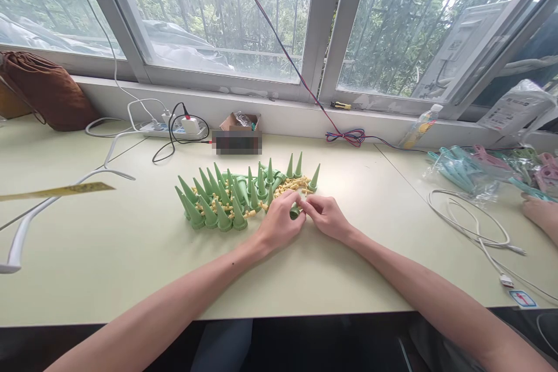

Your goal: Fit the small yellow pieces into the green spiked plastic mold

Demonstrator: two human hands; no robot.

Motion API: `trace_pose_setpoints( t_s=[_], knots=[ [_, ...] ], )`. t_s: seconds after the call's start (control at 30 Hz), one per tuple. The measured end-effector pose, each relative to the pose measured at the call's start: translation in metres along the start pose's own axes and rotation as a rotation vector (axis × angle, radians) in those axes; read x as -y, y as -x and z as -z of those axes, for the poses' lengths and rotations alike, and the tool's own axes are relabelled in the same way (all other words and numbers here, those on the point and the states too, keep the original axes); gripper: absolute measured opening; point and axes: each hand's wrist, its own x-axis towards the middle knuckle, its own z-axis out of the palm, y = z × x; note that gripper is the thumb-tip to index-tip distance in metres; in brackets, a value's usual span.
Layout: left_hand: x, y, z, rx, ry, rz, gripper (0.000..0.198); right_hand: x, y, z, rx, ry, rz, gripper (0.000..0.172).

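My left hand (282,218) is closed around a green cone piece (295,211), its dark round opening showing between thumb and fingers. Touching the same piece from the right, my right hand (326,216) has its fingertips pinched together; whatever they hold is too small to make out. Several green cones (224,218) stand in a cluster to the left of my hands, with small yellow pieces (250,214) among them. Behind my hands lies a pile of yellow pieces (293,183), beside one upright green cone (314,179).
A small cardboard box (241,121) and a power strip (152,129) are at the back. Bundled red-blue wire (349,137) lies near the sill. On the right are a white cable (468,232), plastic clips (457,170) and another person's hand (540,215).
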Motion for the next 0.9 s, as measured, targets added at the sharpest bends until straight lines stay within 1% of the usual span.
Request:
trace_pose_setpoints(
  t_s=[0.27,0.53,0.9],
  knots=[
    [0.0016,-0.0002,-0.0015,-0.009,0.004,-0.006,0.010,-0.0010,0.0003,0.0000,0.004,-0.001,0.000,0.048],
    [0.0010,-0.0002,-0.0005,0.012,0.011,0.020,0.011,0.0001,0.0001,-0.0003,0.012,-0.010,0.005,0.046],
    [0.0014,-0.0011,0.0001,0.043,0.007,0.008,0.012,0.0007,0.0006,-0.0010,0.010,-0.012,0.015,0.045]
  ],
)
